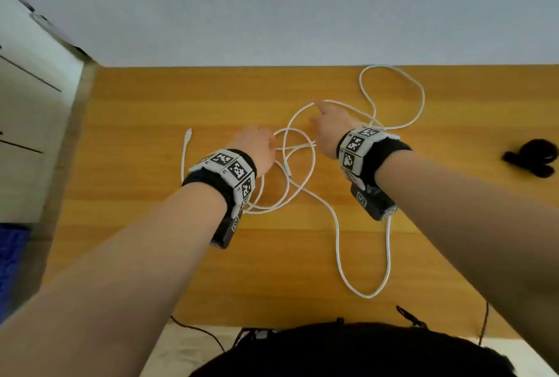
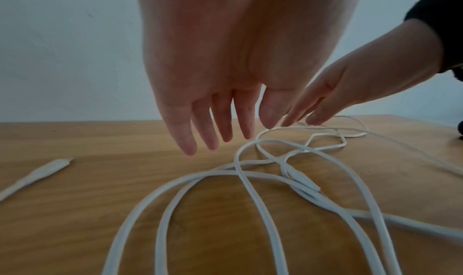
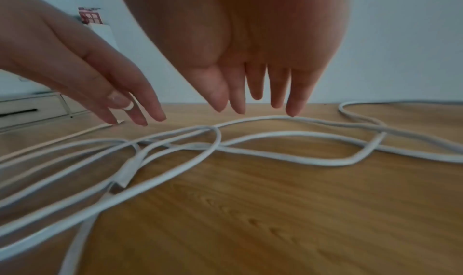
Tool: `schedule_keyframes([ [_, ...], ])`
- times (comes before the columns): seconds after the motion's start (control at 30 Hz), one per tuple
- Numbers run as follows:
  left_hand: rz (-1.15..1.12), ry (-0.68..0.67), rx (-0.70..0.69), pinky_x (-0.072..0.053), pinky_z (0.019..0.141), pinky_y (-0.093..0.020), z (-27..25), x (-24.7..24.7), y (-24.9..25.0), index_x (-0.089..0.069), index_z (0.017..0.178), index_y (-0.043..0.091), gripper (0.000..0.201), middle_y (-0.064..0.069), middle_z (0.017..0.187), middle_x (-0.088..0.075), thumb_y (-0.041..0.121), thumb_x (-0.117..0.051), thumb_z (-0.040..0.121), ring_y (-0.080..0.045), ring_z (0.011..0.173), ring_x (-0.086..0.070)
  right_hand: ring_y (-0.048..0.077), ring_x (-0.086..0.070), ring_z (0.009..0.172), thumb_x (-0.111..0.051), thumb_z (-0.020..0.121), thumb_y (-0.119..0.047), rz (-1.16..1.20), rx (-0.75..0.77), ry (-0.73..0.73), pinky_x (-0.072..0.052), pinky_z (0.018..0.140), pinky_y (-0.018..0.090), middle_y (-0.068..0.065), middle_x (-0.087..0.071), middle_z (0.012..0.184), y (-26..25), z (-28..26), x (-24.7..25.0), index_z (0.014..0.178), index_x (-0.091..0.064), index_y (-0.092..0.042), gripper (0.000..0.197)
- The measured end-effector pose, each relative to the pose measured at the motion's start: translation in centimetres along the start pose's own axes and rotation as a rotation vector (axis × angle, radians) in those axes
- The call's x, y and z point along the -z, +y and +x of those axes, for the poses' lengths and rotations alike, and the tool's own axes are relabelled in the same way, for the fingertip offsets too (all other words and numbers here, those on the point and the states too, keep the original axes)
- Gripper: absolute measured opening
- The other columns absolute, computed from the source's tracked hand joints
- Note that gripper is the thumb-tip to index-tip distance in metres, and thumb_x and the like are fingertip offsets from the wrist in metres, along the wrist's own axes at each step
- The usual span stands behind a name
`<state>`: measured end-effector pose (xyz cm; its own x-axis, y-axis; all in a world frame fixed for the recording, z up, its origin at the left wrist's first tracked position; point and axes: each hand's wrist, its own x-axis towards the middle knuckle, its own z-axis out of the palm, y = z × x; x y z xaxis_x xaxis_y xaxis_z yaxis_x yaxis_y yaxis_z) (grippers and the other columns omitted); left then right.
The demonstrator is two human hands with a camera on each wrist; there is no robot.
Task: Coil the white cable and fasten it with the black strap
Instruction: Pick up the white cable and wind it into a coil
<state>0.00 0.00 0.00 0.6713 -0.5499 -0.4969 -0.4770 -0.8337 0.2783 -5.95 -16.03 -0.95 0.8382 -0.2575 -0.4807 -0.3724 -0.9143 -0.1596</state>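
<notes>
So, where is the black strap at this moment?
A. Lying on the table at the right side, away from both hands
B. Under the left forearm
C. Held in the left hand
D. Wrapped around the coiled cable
A: the black strap lies alone on the wooden table at the far right, while the left hand and right hand hover open over the loose white cable.
</notes>
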Motion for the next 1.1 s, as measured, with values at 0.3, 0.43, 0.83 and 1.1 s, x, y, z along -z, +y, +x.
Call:
schedule_keyframes([
  [0.3, -0.018, -0.038, -0.053, -0.047, 0.095, -0.038, 1.2, -0.5, -1.3, -0.056, 0.126, 0.02, 0.033, -0.008, 0.131, -0.05, 0.026, -0.039, 0.098, -0.028, 0.113, -0.054, 0.027, -0.014, 0.145, -0.058, 0.082, -0.005, -0.073, -0.007, -0.092, -0.028, 0.113, 0.047, 0.001, -0.012, 0.159, -2.0, 4.2, -0.3, 0.144, -0.033, -0.015, 0.067],
  [0.43, -0.035, -0.023, -0.074, -0.047, 0.087, -0.033, 1.4, -0.1, -1.4, -0.059, 0.121, 0.018, 0.032, -0.007, 0.128, -0.053, 0.022, -0.037, 0.098, -0.025, 0.107, -0.057, 0.026, -0.016, 0.144, -0.049, 0.085, -0.003, -0.128, 0.042, -0.034, -0.022, 0.114, 0.042, 0.006, -0.022, 0.155, -2.2, 3.6, 0.4, 0.138, -0.042, -0.009, 0.054],
  [0.83, -0.011, -0.063, -0.044, -0.047, 0.07, -0.029, 1.3, 1.4, 1.0, -0.054, 0.12, 0.013, 0.032, -0.006, 0.11, -0.064, 0.026, -0.034, 0.099, -0.02, 0.084, -0.059, 0.027, -0.042, 0.122, -0.044, 0.081, 0.004, 0.031, 0.02, 0.35, -0.03, 0.105, 0.036, 0.003, -0.041, 0.138, 0.4, 0.9, 4.3, 0.121, -0.056, -0.01, 0.044],
  [1.1, -0.297, 0.194, 0.014, -0.041, 0.1, -0.04, 0.5, 4.3, 5.3, -0.019, 0.147, 0.019, 0.066, -0.009, 0.146, -0.039, 0.035, -0.052, 0.093, -0.03, 0.127, -0.048, 0.02, -0.048, 0.116, -0.042, 0.081, 0.012, 0.331, 0.11, 0.542, -0.039, 0.091, 0.022, 0.002, -0.056, 0.123, 3.2, -2.2, 7.4, 0.106, -0.069, -0.007, 0.041],
])
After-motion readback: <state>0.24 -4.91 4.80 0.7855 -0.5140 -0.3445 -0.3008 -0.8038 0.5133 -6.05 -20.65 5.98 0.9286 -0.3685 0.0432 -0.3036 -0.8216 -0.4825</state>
